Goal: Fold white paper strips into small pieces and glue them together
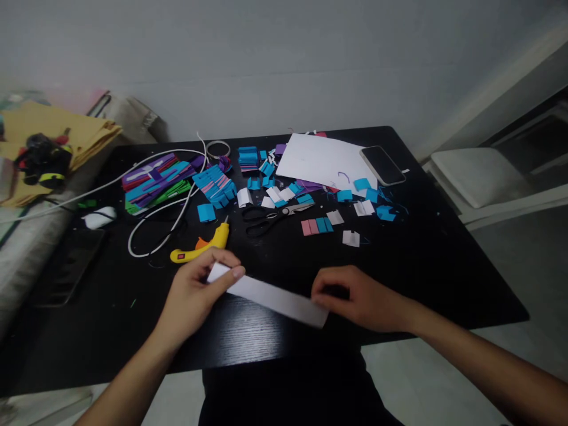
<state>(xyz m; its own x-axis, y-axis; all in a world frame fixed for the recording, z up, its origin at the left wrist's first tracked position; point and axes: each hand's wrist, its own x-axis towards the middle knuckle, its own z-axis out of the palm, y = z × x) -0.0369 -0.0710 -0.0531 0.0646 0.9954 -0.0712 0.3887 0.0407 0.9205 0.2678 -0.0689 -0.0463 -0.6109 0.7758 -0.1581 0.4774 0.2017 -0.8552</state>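
A long white paper strip [273, 296] stretches between my two hands above the front part of the black table [248, 331]. My left hand [204, 284] pinches its left end, thumb on top. Closed at the strip's right end is my right hand [350, 296], with thumb and forefinger on the edge; that end is slightly blurred. Just beyond my left hand lies a yellow glue gun [206, 245] with an orange trigger. Black-handled scissors [275, 219] rest farther back, blades pointing right. Near them is a small pink and blue folded paper piece [317, 226].
Bundled coloured strips [155, 177], a white cable [133, 236] and fringed blue paper [215, 184] lie at the back left. A white sheet [322, 160] and a phone [382, 165] are at the back right, with small paper pieces around. A white charger [100, 218] sits left.
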